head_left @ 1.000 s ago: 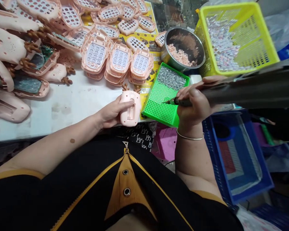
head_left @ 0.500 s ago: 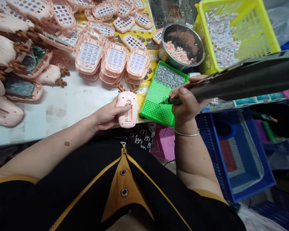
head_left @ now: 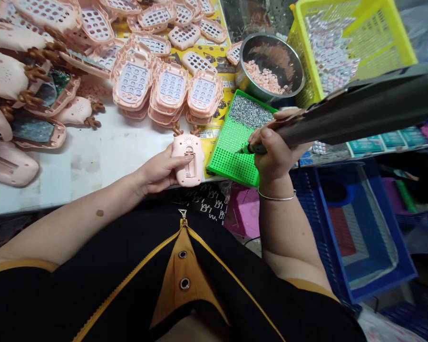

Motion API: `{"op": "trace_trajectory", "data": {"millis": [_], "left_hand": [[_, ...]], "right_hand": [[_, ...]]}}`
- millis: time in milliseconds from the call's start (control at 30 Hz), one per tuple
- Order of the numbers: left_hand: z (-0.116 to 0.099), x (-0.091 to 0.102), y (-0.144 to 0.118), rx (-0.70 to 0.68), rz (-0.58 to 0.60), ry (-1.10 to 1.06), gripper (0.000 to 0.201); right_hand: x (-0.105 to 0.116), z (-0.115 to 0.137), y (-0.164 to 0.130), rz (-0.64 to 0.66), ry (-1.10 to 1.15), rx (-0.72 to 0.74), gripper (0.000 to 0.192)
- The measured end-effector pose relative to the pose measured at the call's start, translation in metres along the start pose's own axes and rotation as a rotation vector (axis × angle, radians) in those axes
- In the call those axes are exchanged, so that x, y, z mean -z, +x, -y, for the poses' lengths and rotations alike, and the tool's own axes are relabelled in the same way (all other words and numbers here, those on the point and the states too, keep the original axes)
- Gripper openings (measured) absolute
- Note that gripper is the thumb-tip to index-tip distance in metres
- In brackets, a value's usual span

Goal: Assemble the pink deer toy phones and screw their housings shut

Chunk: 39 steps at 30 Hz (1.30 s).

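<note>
- The left hand (head_left: 159, 169) lies low at the table edge, fingers curled round a small pink plastic toy-phone shell (head_left: 188, 160), thumb across its face.
- The left forearm is bare and runs in from the lower left, wrist nearly straight.
- The right hand (head_left: 275, 153) is closed in a fist round a long dark grey power screwdriver (head_left: 345, 116), its tip pointing left.
- The right forearm rises almost upright from the elbow, with a thin silver bangle (head_left: 276, 196) at the wrist.
</note>
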<state>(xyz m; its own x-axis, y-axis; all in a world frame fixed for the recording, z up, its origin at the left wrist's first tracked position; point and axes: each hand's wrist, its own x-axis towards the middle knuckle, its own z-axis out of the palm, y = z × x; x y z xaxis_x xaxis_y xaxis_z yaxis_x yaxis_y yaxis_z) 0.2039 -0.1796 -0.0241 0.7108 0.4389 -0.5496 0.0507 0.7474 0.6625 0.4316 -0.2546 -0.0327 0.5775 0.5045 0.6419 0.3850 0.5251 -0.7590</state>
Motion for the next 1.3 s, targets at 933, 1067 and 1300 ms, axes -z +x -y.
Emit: {"op": "trace_trajectory", "data": {"millis": [933, 1067, 1300], "left_hand": [[0.007, -0.006, 0.002, -0.082, -0.042, -0.148, 0.034], [0.006, -0.006, 0.003, -0.064, -0.046, -0.18, 0.033], [0.007, -0.003, 0.004, -0.064, -0.016, -0.188, 0.038]], "right_hand": [[-0.053, 0.083, -0.05, 0.196, 0.172, -0.061, 0.021], [-0.051, 0.09, -0.048, 0.29, 0.124, -0.101, 0.03], [-0.053, 0.095, -0.045, 0.241, 0.16, -0.082, 0.03]]}}
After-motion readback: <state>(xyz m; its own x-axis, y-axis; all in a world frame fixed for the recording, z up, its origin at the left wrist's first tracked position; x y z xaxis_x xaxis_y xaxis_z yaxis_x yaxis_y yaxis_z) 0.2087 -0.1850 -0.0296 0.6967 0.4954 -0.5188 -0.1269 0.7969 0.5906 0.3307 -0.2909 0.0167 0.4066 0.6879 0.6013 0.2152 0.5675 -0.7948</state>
